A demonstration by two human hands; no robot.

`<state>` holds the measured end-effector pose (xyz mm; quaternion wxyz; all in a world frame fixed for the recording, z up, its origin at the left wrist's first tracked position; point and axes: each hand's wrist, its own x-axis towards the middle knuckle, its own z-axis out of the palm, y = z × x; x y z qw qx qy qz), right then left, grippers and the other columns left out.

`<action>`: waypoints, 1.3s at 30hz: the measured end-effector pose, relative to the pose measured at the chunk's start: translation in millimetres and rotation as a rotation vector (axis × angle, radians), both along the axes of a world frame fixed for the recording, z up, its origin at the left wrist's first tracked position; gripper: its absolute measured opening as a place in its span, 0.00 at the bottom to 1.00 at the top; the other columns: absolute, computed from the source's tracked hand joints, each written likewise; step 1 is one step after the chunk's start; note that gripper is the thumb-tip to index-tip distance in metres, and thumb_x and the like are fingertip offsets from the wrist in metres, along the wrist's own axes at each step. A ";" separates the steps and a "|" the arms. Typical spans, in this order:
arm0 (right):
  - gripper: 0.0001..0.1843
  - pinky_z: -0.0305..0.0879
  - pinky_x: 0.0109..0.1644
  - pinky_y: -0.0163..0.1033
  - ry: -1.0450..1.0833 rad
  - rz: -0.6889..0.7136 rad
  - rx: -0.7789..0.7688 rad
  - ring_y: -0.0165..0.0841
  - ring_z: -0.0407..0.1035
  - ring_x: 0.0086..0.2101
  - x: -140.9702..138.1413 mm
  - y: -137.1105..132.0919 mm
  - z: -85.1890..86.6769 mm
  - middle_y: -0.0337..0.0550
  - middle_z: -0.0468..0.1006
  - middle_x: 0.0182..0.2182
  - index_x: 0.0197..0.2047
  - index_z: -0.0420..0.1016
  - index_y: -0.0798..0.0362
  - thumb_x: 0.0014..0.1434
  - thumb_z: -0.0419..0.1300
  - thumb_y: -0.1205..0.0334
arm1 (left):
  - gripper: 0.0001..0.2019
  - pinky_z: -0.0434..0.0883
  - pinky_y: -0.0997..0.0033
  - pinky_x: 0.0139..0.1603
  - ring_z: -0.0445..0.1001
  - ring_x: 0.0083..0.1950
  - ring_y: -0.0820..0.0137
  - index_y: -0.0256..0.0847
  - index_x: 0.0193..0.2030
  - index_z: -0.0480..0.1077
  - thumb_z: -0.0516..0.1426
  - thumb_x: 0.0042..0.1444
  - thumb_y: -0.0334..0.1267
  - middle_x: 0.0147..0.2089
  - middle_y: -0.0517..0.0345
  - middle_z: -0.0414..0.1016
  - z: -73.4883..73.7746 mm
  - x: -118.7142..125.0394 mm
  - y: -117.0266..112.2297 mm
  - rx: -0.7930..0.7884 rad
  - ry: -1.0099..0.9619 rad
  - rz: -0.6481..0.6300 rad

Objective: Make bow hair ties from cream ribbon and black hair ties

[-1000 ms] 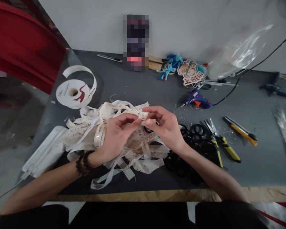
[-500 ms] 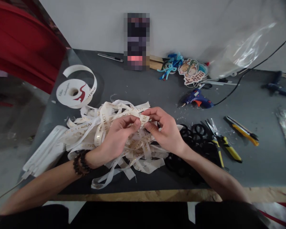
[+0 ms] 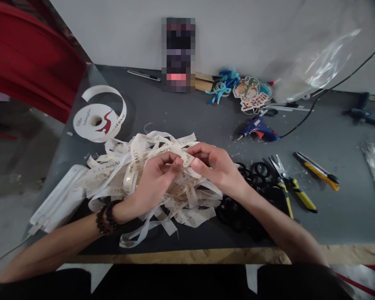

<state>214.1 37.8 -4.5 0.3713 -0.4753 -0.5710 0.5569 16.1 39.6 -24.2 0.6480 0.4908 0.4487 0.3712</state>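
Observation:
Between my two hands is a short stretch of cream ribbon [image 3: 186, 159] with gold letters. My left hand [image 3: 158, 175] pinches it from the left, thumb against fingertips. From the right, my right hand [image 3: 215, 166] grips the same ribbon between thumb and fingers. Under both hands spreads a loose heap of white ribbon strips [image 3: 181, 204] printed with gold words. Whether the held piece joins a longer strip in the heap is hidden. Black hair ties [image 3: 240, 212] lie piled beside my right forearm.
A ribbon spool [image 3: 86, 121] stands at the left, above a white power strip [image 3: 61, 198]. To the right lie a blue glue gun [image 3: 258, 128], yellow-handled scissors [image 3: 301, 196] and a yellow utility knife [image 3: 321, 173]. A blurred upright dark object [image 3: 178, 54] leans at the back wall.
The held ribbon has tilted and its lettering shows less. My right thumb has moved up along its edge, and the right hand has shifted slightly rightward.

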 end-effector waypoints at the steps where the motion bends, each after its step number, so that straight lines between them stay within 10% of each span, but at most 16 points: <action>1: 0.21 0.66 0.36 0.39 -0.002 -0.035 -0.012 0.32 0.72 0.34 -0.4 -0.2 -0.4 0.42 0.82 0.36 0.47 0.79 0.52 0.62 0.70 0.43 | 0.18 0.58 0.69 0.30 0.60 0.30 0.72 0.41 0.34 0.73 0.66 0.64 0.54 0.30 0.60 0.65 1.0 -0.4 0.4 0.009 0.015 -0.002; 8: 0.22 0.64 0.33 0.37 0.180 -0.080 -0.126 0.29 0.67 0.30 -2.3 2.3 -9.9 0.37 0.78 0.31 0.38 0.80 0.51 0.55 0.76 0.41 | 0.18 0.57 0.69 0.26 0.59 0.27 0.73 0.41 0.35 0.76 0.63 0.68 0.53 0.28 0.60 0.65 7.7 -2.6 4.9 0.012 0.012 -0.069; 14: 0.22 0.66 0.32 0.35 0.265 -0.205 -0.188 0.28 0.67 0.29 -1.1 6.6 -12.3 0.37 0.77 0.30 0.38 0.79 0.51 0.55 0.76 0.43 | 0.21 0.76 0.72 0.43 0.78 0.49 0.67 0.47 0.57 0.76 0.72 0.58 0.42 0.51 0.53 0.79 7.8 1.5 2.3 0.026 -0.046 0.050; 23: 0.23 0.68 0.39 0.38 0.079 -0.185 -0.030 0.32 0.74 0.37 5.9 7.0 -4.9 0.42 0.83 0.39 0.48 0.80 0.49 0.69 0.62 0.37 | 0.25 0.78 0.72 0.42 0.80 0.43 0.70 0.45 0.58 0.73 0.73 0.55 0.36 0.43 0.57 0.79 11.5 2.5 6.1 0.004 0.006 0.164; 27: 0.28 0.69 0.41 0.40 -0.036 -0.161 0.005 0.34 0.76 0.39 4.2 2.0 -4.0 0.42 0.84 0.42 0.56 0.76 0.48 0.58 0.75 0.45 | 0.30 0.79 0.70 0.43 0.80 0.42 0.69 0.45 0.60 0.71 0.75 0.51 0.37 0.43 0.57 0.79 10.6 1.7 6.4 0.013 -0.024 0.154; 39: 0.23 0.65 0.34 0.39 0.053 -0.234 -0.106 0.30 0.69 0.29 -0.8 0.2 -9.0 0.36 0.79 0.30 0.51 0.76 0.50 0.57 0.75 0.54 | 0.14 0.71 0.74 0.38 0.73 0.36 0.73 0.44 0.52 0.76 0.69 0.62 0.40 0.38 0.59 0.79 6.7 -1.5 8.3 0.000 -0.037 0.190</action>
